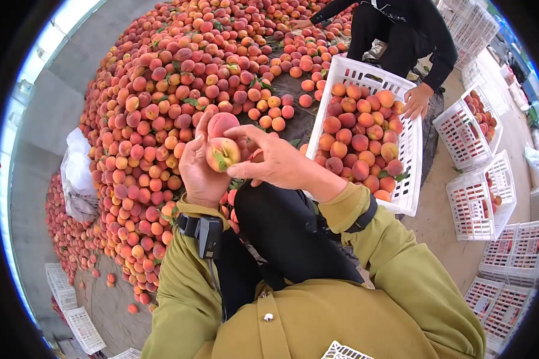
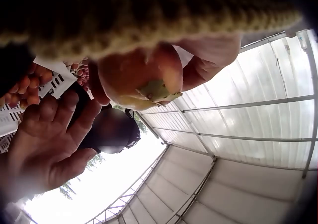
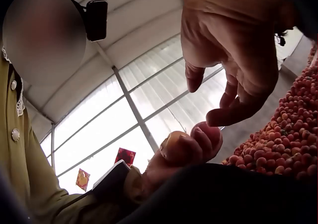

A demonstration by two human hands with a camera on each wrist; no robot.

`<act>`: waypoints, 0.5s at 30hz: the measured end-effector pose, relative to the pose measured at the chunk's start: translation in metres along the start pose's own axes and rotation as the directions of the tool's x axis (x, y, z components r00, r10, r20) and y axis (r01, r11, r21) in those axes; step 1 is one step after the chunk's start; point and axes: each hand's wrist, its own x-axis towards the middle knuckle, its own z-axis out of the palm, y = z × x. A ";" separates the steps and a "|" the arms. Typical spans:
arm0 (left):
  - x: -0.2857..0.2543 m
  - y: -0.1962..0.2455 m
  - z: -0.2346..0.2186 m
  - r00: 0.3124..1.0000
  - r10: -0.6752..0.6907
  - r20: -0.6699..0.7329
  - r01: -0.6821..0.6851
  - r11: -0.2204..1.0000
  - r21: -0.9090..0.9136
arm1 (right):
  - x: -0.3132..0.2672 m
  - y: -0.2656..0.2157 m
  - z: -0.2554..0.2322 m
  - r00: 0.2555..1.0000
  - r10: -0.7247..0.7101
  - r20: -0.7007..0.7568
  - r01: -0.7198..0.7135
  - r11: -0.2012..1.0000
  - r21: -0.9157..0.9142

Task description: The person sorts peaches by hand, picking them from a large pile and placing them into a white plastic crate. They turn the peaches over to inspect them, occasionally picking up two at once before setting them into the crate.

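Two peaches lie in my left hand (image 1: 199,173), its fingers curled round them. The nearer one is a yellow-green peach (image 1: 223,154) with a green leaf bit on it; the pink peach (image 1: 223,125) is just beyond. Over them reaches my right hand (image 1: 275,160), fingers loosely bent, index fingertip close to the pink peach. In the left wrist view the leafy peach (image 2: 140,77) shows near the palm of the right hand (image 2: 54,139). The right wrist view has the right hand (image 3: 233,50) above the left hand (image 3: 171,159), its index fingertip near or touching the pink peach (image 3: 211,134).
A large peach pile (image 1: 144,119) spreads ahead and left. To the right stands a white crate (image 1: 409,173) of peaches, with a person in black (image 1: 401,36) behind it, one hand on its rim. More white crates (image 1: 461,140) line the right; a white bag (image 1: 79,170) sits left.
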 end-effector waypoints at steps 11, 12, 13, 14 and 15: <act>0.006 0.032 -0.067 0.990 0.034 -0.136 -0.034 0.999 0.003 | 0.023 0.042 -0.011 0.999 -0.053 0.011 0.037 0.821 0.570; 0.006 0.040 -0.079 0.989 0.022 -0.143 -0.012 0.998 0.067 | 0.024 0.046 -0.014 0.999 -0.048 0.010 0.034 0.821 0.570; 0.003 0.048 -0.081 0.978 0.033 -0.205 -0.017 0.997 0.080 | 0.024 0.049 -0.017 0.997 -0.072 0.002 0.055 0.774 0.631; 0.002 0.059 -0.104 0.983 0.025 -0.184 -0.011 0.997 0.076 | 0.024 0.053 -0.019 0.995 -0.097 -0.008 0.076 0.721 0.689; 0.001 0.069 -0.111 0.986 -0.019 -0.166 0.030 0.997 0.069 | 0.025 0.055 -0.022 0.996 -0.079 -0.039 0.084 0.711 0.698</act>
